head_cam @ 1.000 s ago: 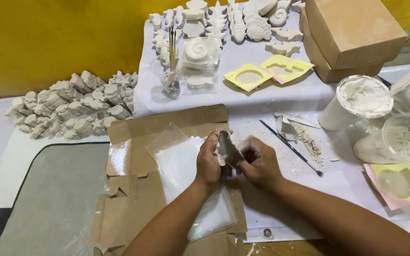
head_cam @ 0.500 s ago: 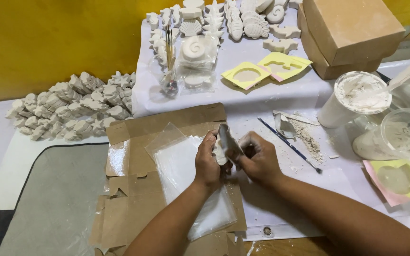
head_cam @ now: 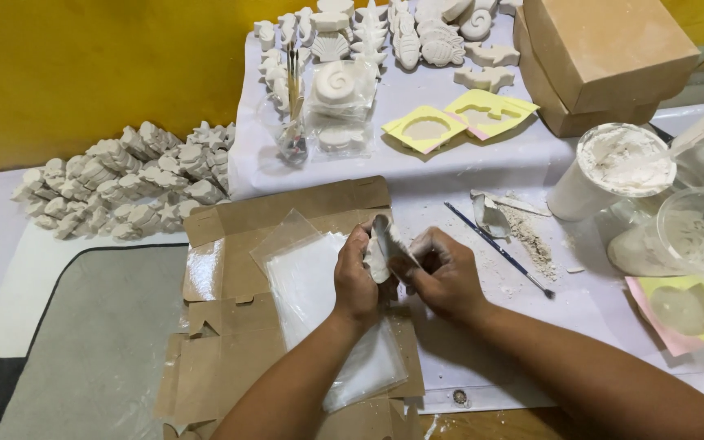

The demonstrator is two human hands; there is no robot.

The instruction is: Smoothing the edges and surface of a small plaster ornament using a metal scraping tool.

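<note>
My left hand (head_cam: 356, 281) and my right hand (head_cam: 443, 273) both grip a small white plaster piece (head_cam: 380, 244), held upright between them. They hover over a clear plastic sheet (head_cam: 319, 301) that lies on a flattened cardboard box (head_cam: 230, 342). The fingers of my right hand are dusted white and curl around the piece's right side. My left thumb presses its left side.
A thin brush (head_cam: 499, 248) and a heap of plaster powder (head_cam: 531, 236) lie to the right. A white tub of plaster (head_cam: 613, 167), clear cups (head_cam: 694, 232), yellow moulds (head_cam: 458, 118), a brown box (head_cam: 605, 57) and several plaster casts (head_cam: 132, 183) surround the work area.
Both hands have kept hold of the plaster piece and shifted it slightly; the piece looks turned a little in the fingers.
</note>
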